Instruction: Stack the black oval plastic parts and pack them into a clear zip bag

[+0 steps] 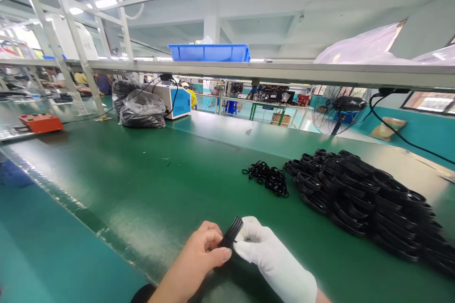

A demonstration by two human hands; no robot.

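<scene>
Near the front edge of the green bench, my bare left hand grips a small bundle of coiled black cable, its strands side by side and tilted up to the right. My right hand, in a white glove, is closed with thumb and fingertips at the bundle's right side. What lies exactly between those gloved fingertips is partly hidden. Beyond my hands is a loose heap of small black rings. To the right of it, a large pile of similar black cable coils spreads across the bench.
An orange box with buttons sits at the far left of the green bench. Dark plastic bags lean by a blue-and-white machine. Overhead, a shelf carries a blue tray. A fan stands behind.
</scene>
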